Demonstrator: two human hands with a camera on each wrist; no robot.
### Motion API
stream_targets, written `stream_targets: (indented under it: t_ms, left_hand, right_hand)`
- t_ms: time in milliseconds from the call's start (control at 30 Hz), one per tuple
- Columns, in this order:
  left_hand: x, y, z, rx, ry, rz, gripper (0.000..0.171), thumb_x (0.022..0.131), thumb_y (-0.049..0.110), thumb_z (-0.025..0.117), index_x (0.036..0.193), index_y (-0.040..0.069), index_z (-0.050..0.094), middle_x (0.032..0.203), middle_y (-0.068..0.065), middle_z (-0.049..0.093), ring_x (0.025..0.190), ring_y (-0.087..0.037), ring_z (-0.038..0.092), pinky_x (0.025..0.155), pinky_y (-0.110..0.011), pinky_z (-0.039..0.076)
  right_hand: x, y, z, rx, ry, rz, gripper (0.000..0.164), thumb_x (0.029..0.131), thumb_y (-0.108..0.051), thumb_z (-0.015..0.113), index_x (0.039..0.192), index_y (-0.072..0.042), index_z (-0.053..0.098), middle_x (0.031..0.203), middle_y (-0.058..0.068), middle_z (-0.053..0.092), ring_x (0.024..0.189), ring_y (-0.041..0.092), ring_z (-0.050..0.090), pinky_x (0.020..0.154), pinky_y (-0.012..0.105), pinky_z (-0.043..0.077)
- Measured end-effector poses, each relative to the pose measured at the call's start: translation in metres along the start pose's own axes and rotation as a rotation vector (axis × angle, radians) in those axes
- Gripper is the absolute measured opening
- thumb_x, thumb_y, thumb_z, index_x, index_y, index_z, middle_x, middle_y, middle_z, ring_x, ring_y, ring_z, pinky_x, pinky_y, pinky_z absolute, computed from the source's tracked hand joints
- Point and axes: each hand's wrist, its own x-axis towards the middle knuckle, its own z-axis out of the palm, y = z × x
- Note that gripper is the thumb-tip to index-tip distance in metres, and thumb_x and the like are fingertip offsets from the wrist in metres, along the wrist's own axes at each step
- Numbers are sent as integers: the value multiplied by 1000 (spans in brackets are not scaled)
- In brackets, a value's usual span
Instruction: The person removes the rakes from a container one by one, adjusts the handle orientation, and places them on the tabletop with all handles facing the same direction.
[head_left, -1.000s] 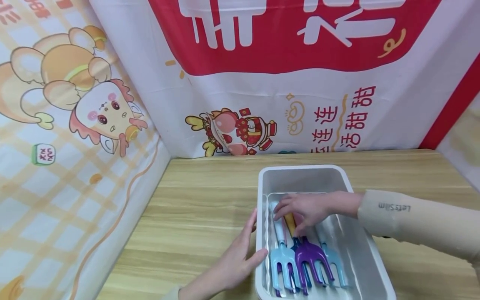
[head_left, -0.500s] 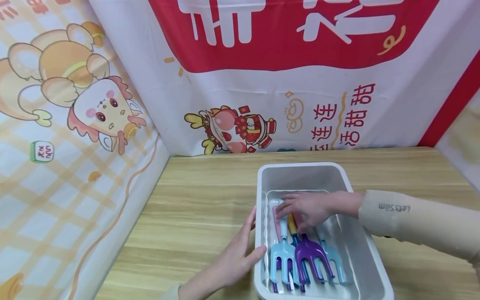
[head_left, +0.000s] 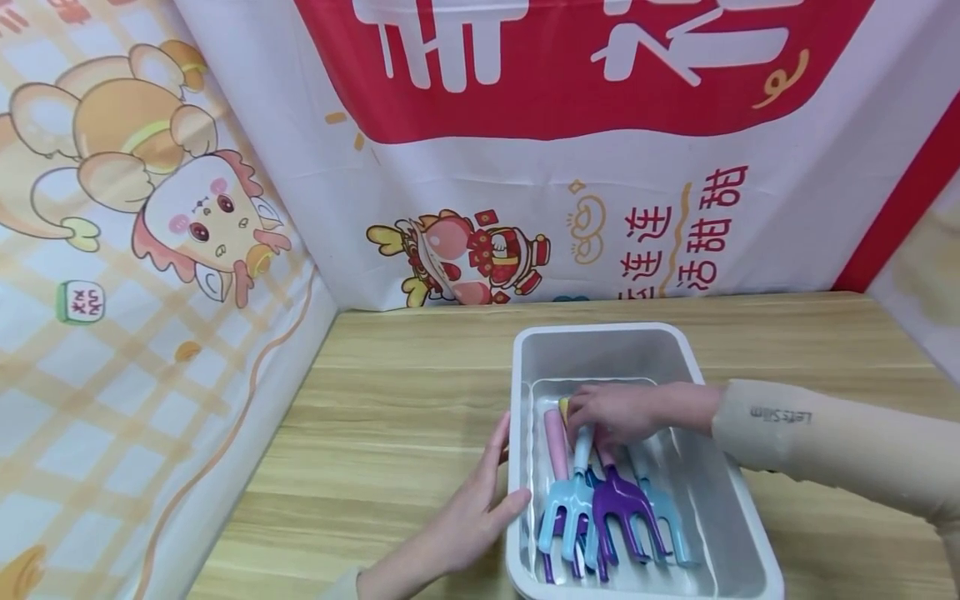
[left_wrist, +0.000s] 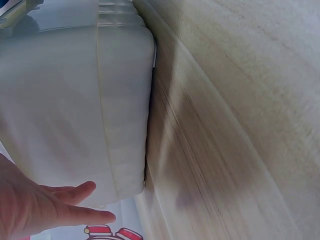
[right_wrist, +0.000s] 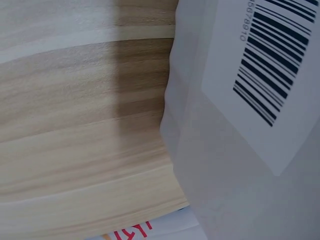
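Note:
My right hand (head_left: pixel 611 412) reaches into a grey plastic bin (head_left: pixel 753 508) in the head view. Its curled fingers grip the handle of a light blue hand fork (head_left: pixel 573 504), tines toward me. Against that lies a purple hand fork (head_left: pixel 624 500), its pink handle partly under the hand. Another light blue hand fork (head_left: pixel 671 521) is to the right. A pink handle (head_left: pixel 555 442) lies at the left, with purple tines below. My left hand (head_left: pixel 476 512) rests at the bin's left wall, fingers extended; the left wrist view shows these fingers (left_wrist: pixel 82 215) beside the bin. The right wrist view hides the right hand.
The bin stands on a wood-grain table (head_left: pixel 390 417). Printed cloth walls (head_left: pixel 450 183) rise behind and at the left. A barcode label (right_wrist: pixel 272 65) is on the bin's outer side in the right wrist view.
The light blue hand fork has shifted right with my right hand, its handle now tilted. The pink handle at the left has come into view. My left hand stays by the wall.

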Motion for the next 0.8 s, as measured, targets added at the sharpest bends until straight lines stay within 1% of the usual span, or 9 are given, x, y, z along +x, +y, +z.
stream_targets:
  t_ms: [133, 233, 300, 367, 500, 567, 700, 800]
  left_hand:
    - [0, 0, 1, -15, 20, 21, 81, 99, 37, 50, 156, 28, -6, 157, -10, 24, 132, -29, 39, 105, -59, 33]
    - [0, 0, 1, -42, 29, 32, 80, 99, 36, 51, 157, 26, -4, 155, -14, 28, 131, -29, 41, 103, -60, 34]
    - [0, 0, 2, -60, 30, 32, 79, 98, 35, 52, 157, 27, -1, 155, -14, 28, 130, -29, 41, 102, -61, 35]
    - [1, 1, 2, -73, 31, 36, 77, 98, 35, 53, 156, 30, 2, 155, -12, 27, 130, -31, 42, 100, -62, 37]
    - [3, 3, 1, -98, 21, 31, 73, 97, 34, 54, 154, 37, 9, 156, -9, 27, 128, -33, 45, 97, -59, 41]
    - [3, 3, 0, -111, 16, 26, 72, 96, 34, 55, 153, 39, 10, 155, -9, 28, 127, -34, 45, 97, -58, 42]
    - [4, 4, 0, -124, 8, 24, 73, 97, 34, 54, 153, 38, 10, 155, -11, 28, 126, -35, 45, 96, -58, 43]
    - [3, 3, 1, -131, 4, 26, 72, 97, 33, 54, 153, 38, 9, 155, -12, 28, 127, -35, 44, 97, -59, 42]
  right_hand:
    - [1, 1, -1, -21, -14, -6, 35, 82, -10, 75, 105, -36, 70, 108, -18, 55, 107, 7, 47, 93, 33, 45]
    - [2, 2, -1, -22, -28, -13, 32, 83, -10, 75, 103, -34, 70, 101, -19, 54, 101, 5, 48, 91, 31, 46]
    - [1, 3, 0, -15, -30, -13, 31, 83, -10, 75, 102, -33, 70, 98, -19, 54, 99, 4, 49, 90, 30, 46]
    - [0, 3, 0, -5, -27, -12, 30, 83, -10, 74, 102, -33, 69, 97, -19, 54, 98, 3, 50, 89, 30, 47]
    - [-2, 3, 0, 11, -22, -7, 31, 83, -8, 74, 102, -33, 69, 98, -19, 53, 98, 4, 50, 89, 30, 47]
    - [-3, 3, -1, 25, -25, -2, 32, 83, -7, 73, 102, -33, 69, 98, -19, 53, 98, 4, 50, 89, 30, 47]
    - [-4, 4, -5, 44, -24, -7, 34, 83, -5, 72, 102, -33, 69, 100, -19, 53, 100, 5, 50, 90, 30, 46]
    - [-5, 5, -8, 45, -12, -28, 35, 83, -2, 72, 103, -31, 70, 101, -18, 54, 101, 6, 51, 90, 31, 47]
